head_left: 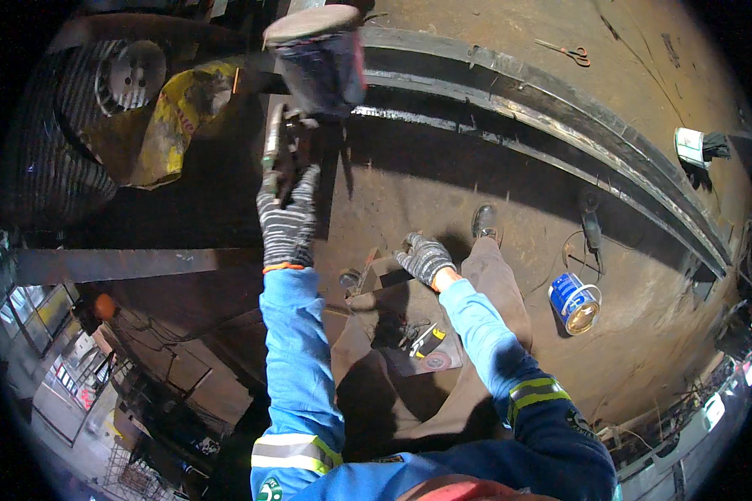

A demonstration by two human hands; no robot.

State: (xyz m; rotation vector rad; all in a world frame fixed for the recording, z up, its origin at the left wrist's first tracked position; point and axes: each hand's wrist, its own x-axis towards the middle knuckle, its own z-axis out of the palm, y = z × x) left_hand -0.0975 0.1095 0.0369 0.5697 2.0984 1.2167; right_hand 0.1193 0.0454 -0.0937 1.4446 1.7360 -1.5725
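Gloves cover both my hands, grey knit with orange cuffs, below blue sleeves with reflective bands. My left hand (287, 219) is raised up ahead of me, fingers wrapped around a dark metal tool (281, 149) that stands up out of my fist; I cannot tell exactly what kind it is. Its upper end reaches the underside of a dark bucket (322, 58) with a pale round top, which sits at the end of a long steel beam (560, 117). That beam runs away to the right in a curve, with a second dark rail alongside it.

My right hand (424, 257) is lower and nearer my body, fingers curled and resting on the edge of a rusty steel plate (376, 288) that lies in front of my knee; it grips nothing that I can see. Below it, on another flat plate, lie a grinding disc (435, 361) and a small yellow-and-black tool (424, 338). My shoe (485, 222) shows just beyond the right hand on the dusty floor.

Further right, a blue can (575, 302) stands open on the floor, and an angle grinder (591, 227) lies near it with its cable looping. A pair of scissors (570, 53) lies far off beyond the beam, and a white container with a black brush (698, 146) is at the right edge. To my left, a yellow sack (175, 117) slumps beside a tyre with a silver hub (129, 75).
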